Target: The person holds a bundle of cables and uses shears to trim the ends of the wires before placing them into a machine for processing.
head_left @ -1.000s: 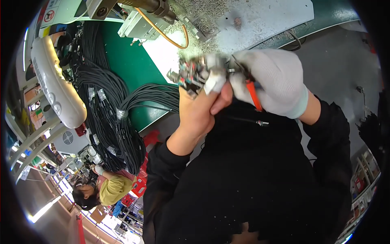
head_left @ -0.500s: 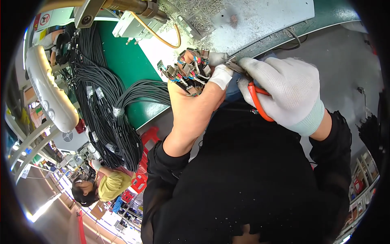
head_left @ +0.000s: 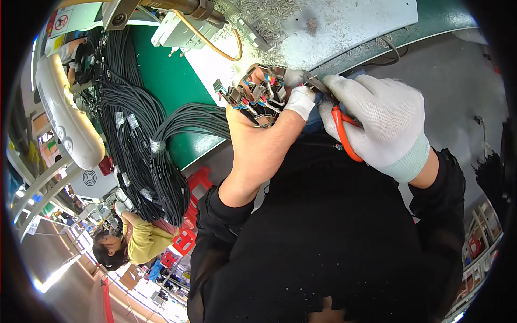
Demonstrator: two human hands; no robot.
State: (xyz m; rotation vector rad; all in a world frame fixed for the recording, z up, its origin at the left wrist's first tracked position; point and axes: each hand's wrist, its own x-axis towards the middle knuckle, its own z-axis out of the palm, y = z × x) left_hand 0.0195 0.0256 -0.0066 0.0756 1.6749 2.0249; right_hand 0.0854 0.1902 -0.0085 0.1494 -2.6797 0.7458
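White-gloved right hand [head_left: 379, 126] is curled round an orange-red-handled steel hand tool [head_left: 342, 134], its tip just beside the white-wrapped left thumb [head_left: 300, 102]. To its left, the left hand [head_left: 261, 142] is closed on clustered silver metal connectors [head_left: 261, 92] with coloured wires; round black cables [head_left: 202, 119] run leftward from it past a green tabletop [head_left: 161, 67].

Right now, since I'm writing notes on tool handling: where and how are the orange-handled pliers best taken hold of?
Take the pliers by the orange handles, probably from the right, as the gloved right hand does. The metal jaws point up and left, toward the left hand and its cable ends, while the curved handles trail down.
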